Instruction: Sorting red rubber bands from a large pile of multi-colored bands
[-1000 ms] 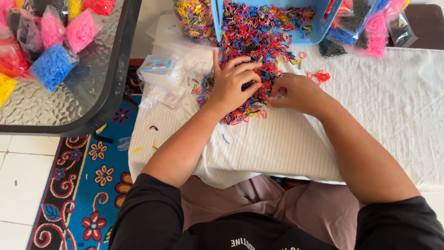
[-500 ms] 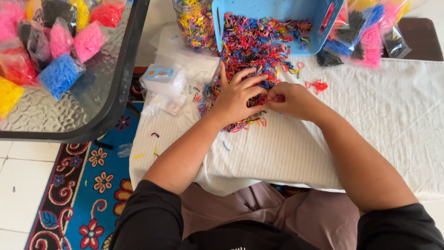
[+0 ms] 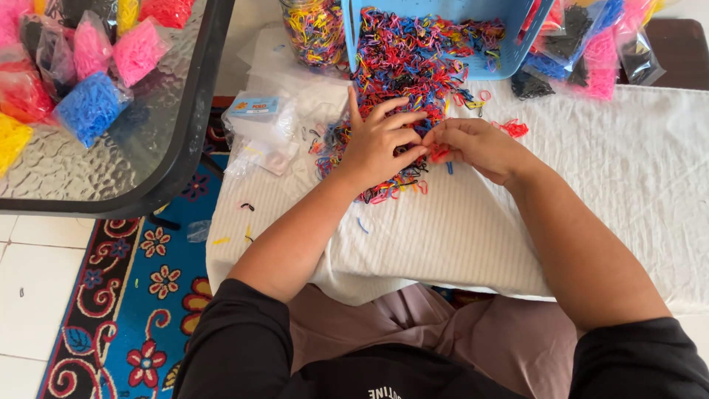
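Small clear plastic bags lie bunched on the glass table at upper left — each stuffed with one colour: pink, blue, red, yellow, black. More such bags, pink, blue and black, crowd the far right of the worktop. A flat clear packet with a pale blue label sits on the worktop's left edge — beside it a clear jar of mixed bands.
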